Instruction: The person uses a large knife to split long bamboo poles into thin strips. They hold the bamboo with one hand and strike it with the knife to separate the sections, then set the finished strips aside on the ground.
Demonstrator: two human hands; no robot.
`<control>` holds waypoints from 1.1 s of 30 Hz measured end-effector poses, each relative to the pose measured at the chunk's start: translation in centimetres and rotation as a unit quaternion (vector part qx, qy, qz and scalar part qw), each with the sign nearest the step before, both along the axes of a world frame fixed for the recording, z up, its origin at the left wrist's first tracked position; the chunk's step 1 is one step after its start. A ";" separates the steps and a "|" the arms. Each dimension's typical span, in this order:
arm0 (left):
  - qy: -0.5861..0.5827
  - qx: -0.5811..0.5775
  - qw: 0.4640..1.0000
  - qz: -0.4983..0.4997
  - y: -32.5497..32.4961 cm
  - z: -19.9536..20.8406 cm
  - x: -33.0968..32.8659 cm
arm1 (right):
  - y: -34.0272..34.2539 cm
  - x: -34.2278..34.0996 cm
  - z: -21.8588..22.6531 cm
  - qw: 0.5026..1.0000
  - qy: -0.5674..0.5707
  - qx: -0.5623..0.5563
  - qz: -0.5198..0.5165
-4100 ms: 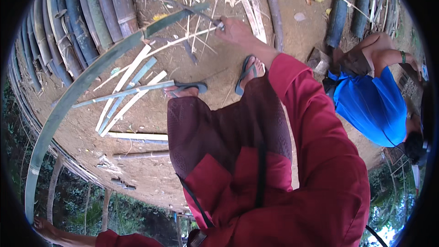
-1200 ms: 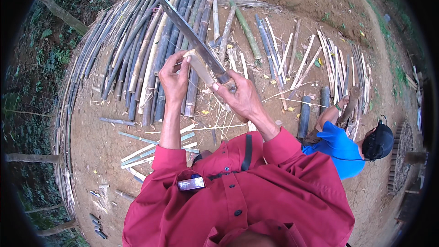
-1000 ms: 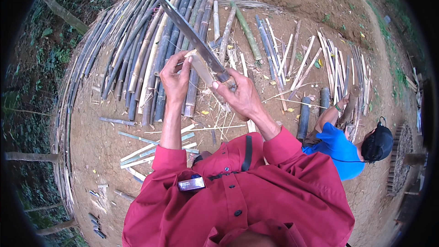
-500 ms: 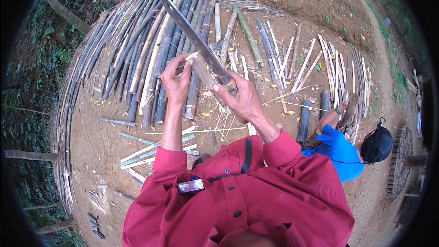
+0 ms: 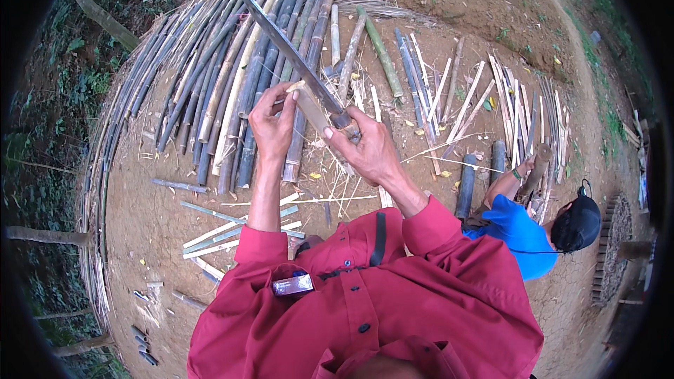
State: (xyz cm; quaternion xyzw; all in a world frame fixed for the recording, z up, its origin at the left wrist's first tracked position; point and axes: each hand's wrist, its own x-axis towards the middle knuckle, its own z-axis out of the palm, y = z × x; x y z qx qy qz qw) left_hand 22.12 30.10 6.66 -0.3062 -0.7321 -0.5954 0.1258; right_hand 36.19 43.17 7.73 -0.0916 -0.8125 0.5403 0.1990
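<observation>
My left hand [image 5: 272, 121] pinches the upper end of a short, pale split bamboo piece [image 5: 311, 109] between thumb and fingers. Wrapped round the handle of a machete [image 5: 289, 53] is my right hand [image 5: 368, 149], its thumb at the lower end of the same bamboo piece. The long dark blade slants up and to the left, close along the right side of the bamboo. Whether the edge touches the bamboo, I cannot tell.
Dark bamboo poles [image 5: 261, 67] lie in a large pile ahead and left. Split strips [image 5: 516, 109] spread at the right; more strips [image 5: 239, 228] lie by my left elbow. A co-worker in a blue shirt [image 5: 523, 235] sits close on my right, a hand on a wooden piece [image 5: 537, 168].
The machete's tip has shifted slightly to the left. Both my hands keep their grips, almost unmoved.
</observation>
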 end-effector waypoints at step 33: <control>-0.032 0.064 0.997 0.041 -6.1 -1.4 -6.9 | -3.5 -4.8 -12.1 0.981 -0.178 -0.013 0.076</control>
